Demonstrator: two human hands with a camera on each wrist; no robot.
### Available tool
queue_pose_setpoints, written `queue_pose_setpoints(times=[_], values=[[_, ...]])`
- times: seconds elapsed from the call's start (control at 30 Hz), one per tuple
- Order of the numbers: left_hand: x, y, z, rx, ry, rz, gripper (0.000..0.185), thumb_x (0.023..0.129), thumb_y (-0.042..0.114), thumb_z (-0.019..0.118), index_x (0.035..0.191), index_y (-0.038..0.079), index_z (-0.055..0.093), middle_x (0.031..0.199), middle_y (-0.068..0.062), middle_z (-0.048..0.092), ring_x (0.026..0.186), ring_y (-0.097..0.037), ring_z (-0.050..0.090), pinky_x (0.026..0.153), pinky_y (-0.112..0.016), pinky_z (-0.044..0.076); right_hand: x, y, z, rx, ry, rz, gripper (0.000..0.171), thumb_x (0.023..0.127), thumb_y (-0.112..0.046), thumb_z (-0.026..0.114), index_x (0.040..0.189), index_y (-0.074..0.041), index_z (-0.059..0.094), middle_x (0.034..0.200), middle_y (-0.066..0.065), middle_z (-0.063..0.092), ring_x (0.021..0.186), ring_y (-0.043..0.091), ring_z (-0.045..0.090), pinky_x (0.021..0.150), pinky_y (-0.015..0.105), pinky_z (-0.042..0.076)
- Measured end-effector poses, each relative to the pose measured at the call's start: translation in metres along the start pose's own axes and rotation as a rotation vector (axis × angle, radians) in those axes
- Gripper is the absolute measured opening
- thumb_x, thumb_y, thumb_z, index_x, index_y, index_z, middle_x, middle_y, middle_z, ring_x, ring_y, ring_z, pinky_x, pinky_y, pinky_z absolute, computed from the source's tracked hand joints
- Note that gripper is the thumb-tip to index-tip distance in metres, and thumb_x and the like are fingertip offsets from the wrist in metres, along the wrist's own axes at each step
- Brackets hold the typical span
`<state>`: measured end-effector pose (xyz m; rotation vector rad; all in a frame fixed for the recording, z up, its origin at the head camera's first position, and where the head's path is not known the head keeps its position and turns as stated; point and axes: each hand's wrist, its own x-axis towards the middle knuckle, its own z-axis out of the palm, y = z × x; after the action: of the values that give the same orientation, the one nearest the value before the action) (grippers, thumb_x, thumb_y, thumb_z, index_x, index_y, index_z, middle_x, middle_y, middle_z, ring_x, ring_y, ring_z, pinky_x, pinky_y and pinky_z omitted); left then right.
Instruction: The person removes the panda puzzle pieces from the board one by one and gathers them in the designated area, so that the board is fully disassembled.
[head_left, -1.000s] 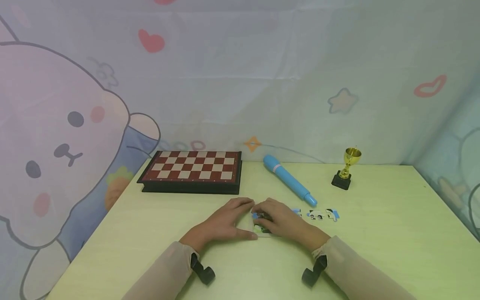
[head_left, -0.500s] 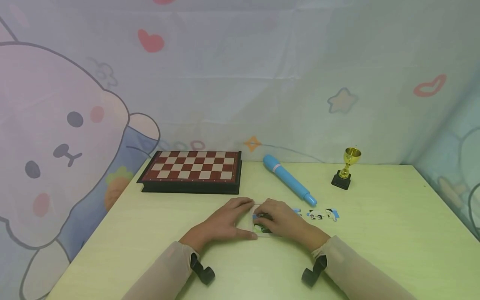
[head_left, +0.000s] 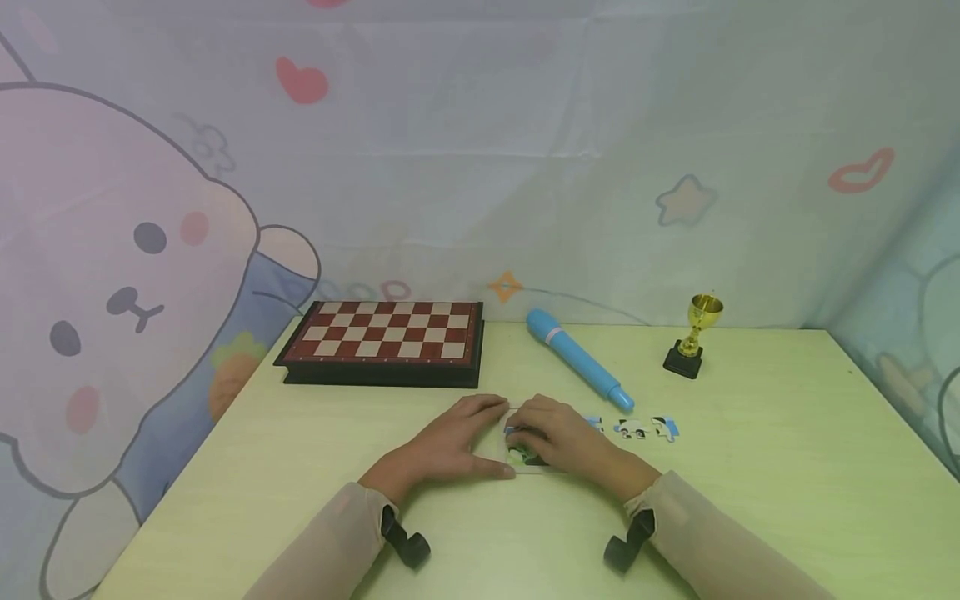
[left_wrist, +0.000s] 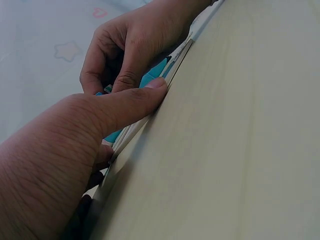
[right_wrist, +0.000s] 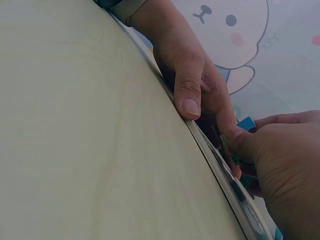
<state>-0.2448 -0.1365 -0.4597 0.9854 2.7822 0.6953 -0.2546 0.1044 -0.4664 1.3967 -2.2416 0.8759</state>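
Blue-green puzzle piece (right_wrist: 246, 123) pinched by right hand (head_left: 564, 437), pale flat board (head_left: 528, 469) part-hidden, touched by outstretched left hand (head_left: 448, 446), light-blue plastic wand (head_left: 579, 361) beyond.

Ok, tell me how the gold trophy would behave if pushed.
The trophy could tip if pushed high: its cup tops a narrow stem. Its blocky black base would likely slide rather than roll. The shiny cup may feel slippery.

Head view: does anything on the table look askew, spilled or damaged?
Nothing stands out as spilled or damaged. The blue stick lies at a slant, hardly odd; the trophy stands upright and the chessboard lies flat. Loose pieces lie beside the puzzle; the right hand hides part of it, so I can't check that area.
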Motion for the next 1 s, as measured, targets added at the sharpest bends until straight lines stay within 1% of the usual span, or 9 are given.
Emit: queue_pose_setpoints(times=[0.27,0.6,0.8,1.0], values=[[-0.0003,-0.0007,0.0011,0.005,0.003,0.008,0.102,0.078,0.08,0.062,0.157,0.021,0.037,0.16,0.008,0.03,0.148,-0.013,0.025,0.117,-0.042,0.031,0.0001,-0.0013,0.0004,0.053,0.005,-0.002,0.012,0.09,-0.01,0.076,0.101,-0.012,0.072,0.102,-0.006,0.067,0.094,0.006,0.062,0.08,0.021,0.053],[-0.0008,0.0014,-0.0009,-0.001,0.007,0.016,0.102,0.079,0.08,0.062,0.157,0.019,0.037,0.16,0.007,0.03,0.148,-0.015,0.025,0.117,-0.044,0.032,-0.0006,-0.001,-0.001,0.033,0.002,0.001,0.013,0.093,-0.007,0.072,0.106,-0.011,0.071,0.105,-0.004,0.067,0.095,0.008,0.061,0.081,0.024,0.054],[-0.0008,0.0014,-0.0009,-0.008,0.013,0.025,0.102,0.079,0.078,0.063,0.157,0.018,0.038,0.16,0.007,0.031,0.148,-0.016,0.026,0.117,-0.044,0.032,0.0001,-0.0023,-0.0014,0.043,0.006,-0.001,0.012,0.092,-0.01,0.073,0.104,-0.014,0.07,0.101,-0.006,0.066,0.09,0.005,0.06,0.078,0.021,0.052],[-0.0008,0.0016,-0.0009,0.0,0.017,0.028,0.101,0.079,0.078,0.063,0.156,0.018,0.039,0.159,0.006,0.032,0.147,-0.016,0.027,0.116,-0.045,0.032,0.0003,-0.0016,-0.0008,0.037,0.003,-0.006,0.012,0.092,-0.01,0.074,0.102,-0.015,0.07,0.098,-0.008,0.066,0.089,0.005,0.059,0.077,0.02,0.051]])
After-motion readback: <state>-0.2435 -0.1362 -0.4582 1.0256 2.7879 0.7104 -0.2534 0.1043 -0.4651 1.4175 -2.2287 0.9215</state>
